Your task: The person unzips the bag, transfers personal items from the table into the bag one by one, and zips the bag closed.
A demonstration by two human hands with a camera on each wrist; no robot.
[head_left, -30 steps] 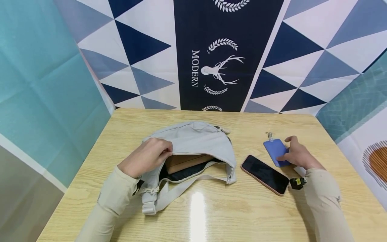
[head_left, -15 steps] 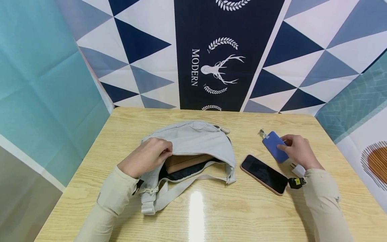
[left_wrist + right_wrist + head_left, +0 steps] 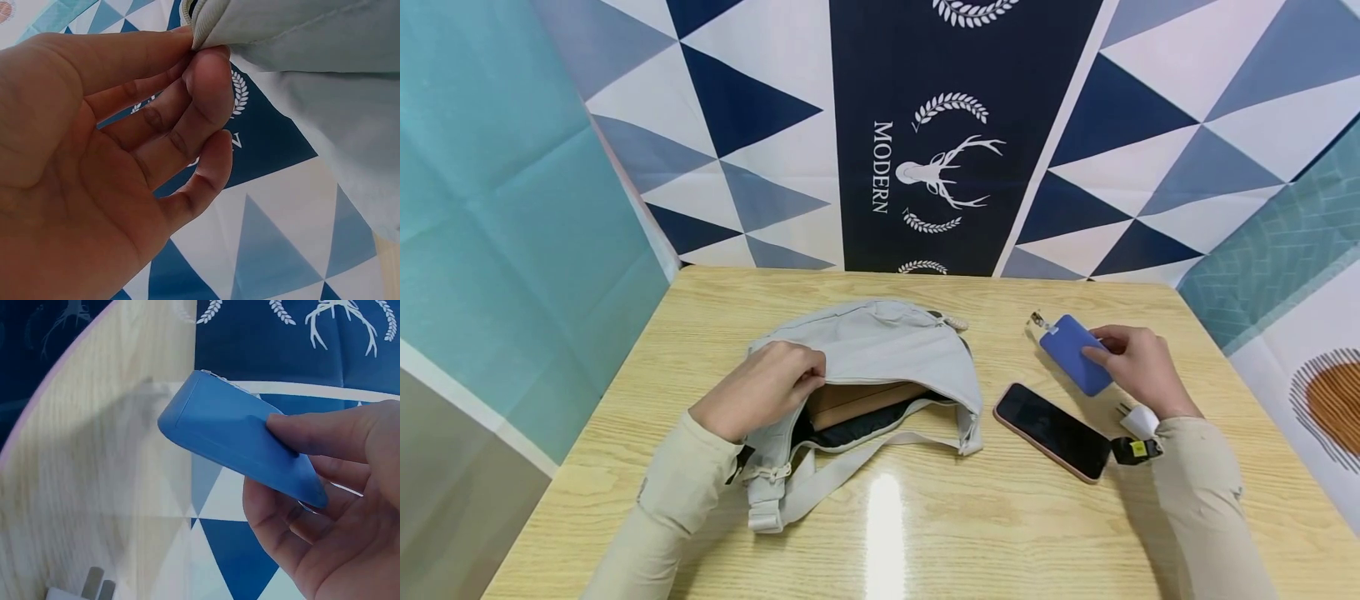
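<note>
A light grey waist bag (image 3: 887, 342) lies on the table with its zipped mouth gaping toward me. My left hand (image 3: 771, 387) pinches the upper edge of that mouth between thumb and fingers; the left wrist view shows the zip edge (image 3: 209, 25) in its fingertips. Inside the bag a brown flat item (image 3: 857, 404) shows in part. On the right, my right hand (image 3: 1138, 362) holds a blue card holder (image 3: 1075, 354) by its side, thumb on top and fingers underneath. A metal clip (image 3: 1037, 319) hangs off the holder's far end. In the right wrist view the holder (image 3: 231, 437) is tilted above the table.
A phone with a pink edge (image 3: 1052, 432) lies screen up between the bag and my right wrist. Close to that wrist sits a white two-pin charger plug (image 3: 1140, 421). The bag's strap and buckle (image 3: 767, 517) trail toward the front. A patterned cloth (image 3: 760, 133) hangs behind the table.
My right hand has gripped the blue card holder and lifted it, moving it slightly left and away from me. The white plug now shows more fully. My left hand stays on the bag.
</note>
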